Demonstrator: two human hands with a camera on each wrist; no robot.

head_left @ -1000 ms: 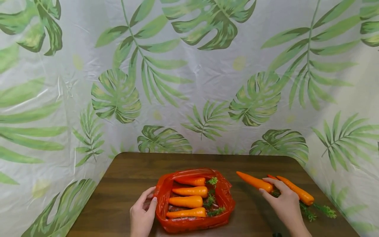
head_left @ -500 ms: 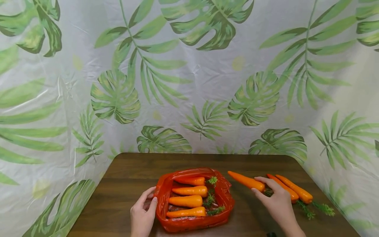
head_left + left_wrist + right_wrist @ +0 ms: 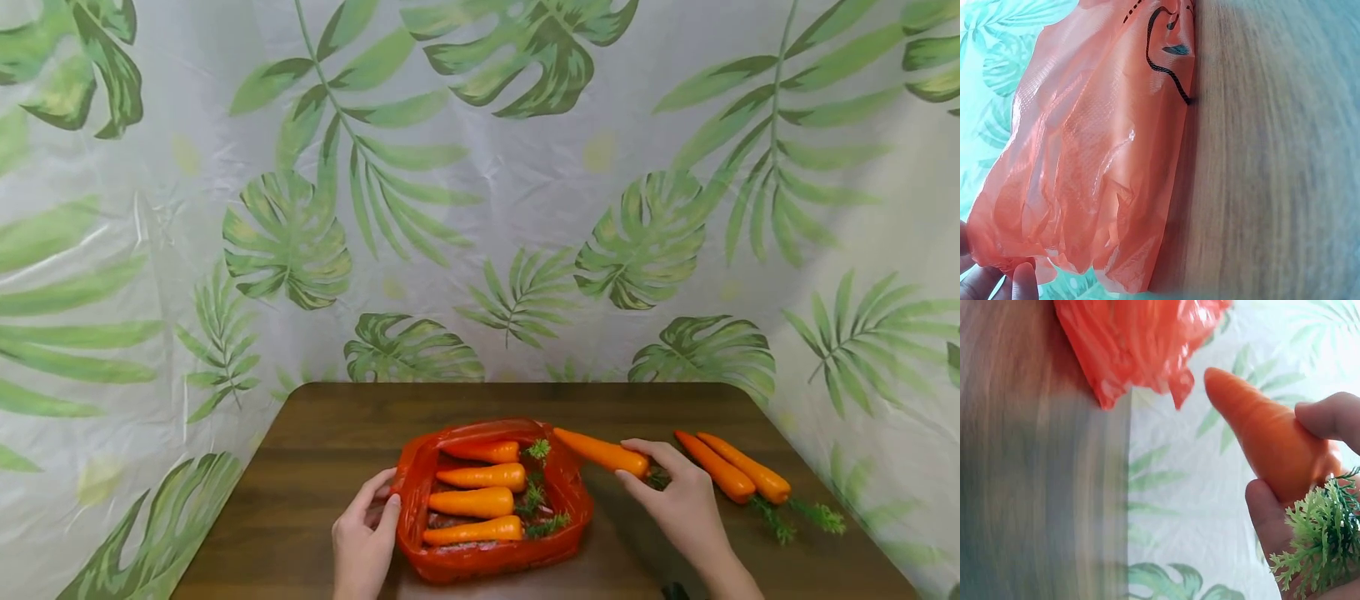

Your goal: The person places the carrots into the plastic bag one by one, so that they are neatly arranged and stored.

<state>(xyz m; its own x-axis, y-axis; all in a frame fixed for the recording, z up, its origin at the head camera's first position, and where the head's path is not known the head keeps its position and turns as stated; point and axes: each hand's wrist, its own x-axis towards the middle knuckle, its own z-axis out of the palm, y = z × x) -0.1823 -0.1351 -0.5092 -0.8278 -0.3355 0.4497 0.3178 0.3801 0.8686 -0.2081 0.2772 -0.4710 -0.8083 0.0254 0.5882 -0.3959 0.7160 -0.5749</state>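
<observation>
A red plastic bag point(image 3: 491, 567) stands open on the table with several orange carrots point(image 3: 472, 502) lying side by side in it, their green tops to the right. My left hand point(image 3: 363, 533) pinches the bag's left rim; the left wrist view shows its fingertips point(image 3: 1024, 281) on the gathered plastic. In my right hand point(image 3: 678, 504) is another carrot point(image 3: 600, 452), gripped at its thick end between thumb and fingers. Its tip points left and overlaps the bag's right rim in the head view. Feathery green leaves point(image 3: 1322, 531) hang below the grip in the right wrist view.
Two more carrots point(image 3: 716, 467) with leafy tops lie on the right side of the dark wooden table point(image 3: 315, 467). Behind the table hangs a leaf-patterned sheet point(image 3: 525, 208). A small black object point(image 3: 673, 591) shows at the bottom edge, near the right wrist.
My right hand has carried its carrot left, from beside the two carrots on the table to the bag's right rim. The left hand keeps its hold on the bag.
</observation>
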